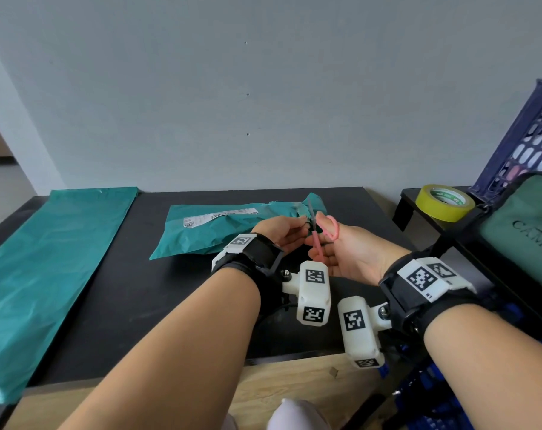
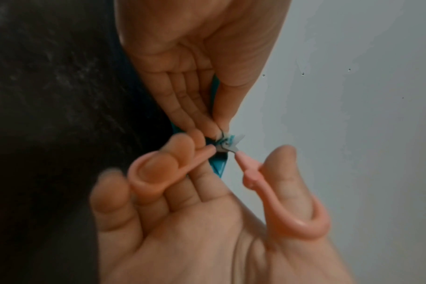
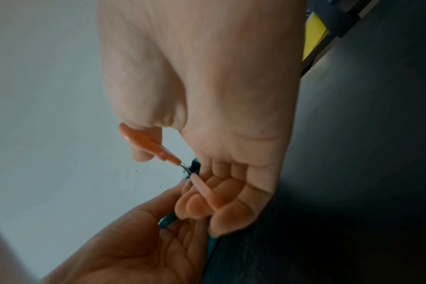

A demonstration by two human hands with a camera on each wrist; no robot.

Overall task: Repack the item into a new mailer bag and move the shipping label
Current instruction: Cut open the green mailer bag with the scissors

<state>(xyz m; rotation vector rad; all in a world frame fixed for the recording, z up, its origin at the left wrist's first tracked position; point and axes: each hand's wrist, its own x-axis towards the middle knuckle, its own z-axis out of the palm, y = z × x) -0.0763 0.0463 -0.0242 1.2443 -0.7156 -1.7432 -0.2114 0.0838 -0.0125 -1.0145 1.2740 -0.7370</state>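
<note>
A crumpled teal mailer bag (image 1: 220, 231) with a white shipping label (image 1: 220, 216) lies mid-table. My left hand (image 1: 282, 232) pinches its raised right edge (image 2: 218, 165) between thumb and fingers. My right hand (image 1: 341, 246) holds pink-handled scissors (image 1: 317, 237), thumb through one loop (image 2: 302, 217) and fingers through the other (image 2: 153, 173). The blades are spread and meet the bag edge next to my left fingertips (image 2: 219, 126). A flat new teal mailer bag (image 1: 46, 268) lies on the left side of the table.
The black table (image 1: 170, 305) stands against a grey wall. A yellow tape roll (image 1: 446, 201) sits on a black shelf at the right, beside a blue crate (image 1: 524, 144) and a green bag (image 1: 524, 234). Wooden floor shows below the table's front edge.
</note>
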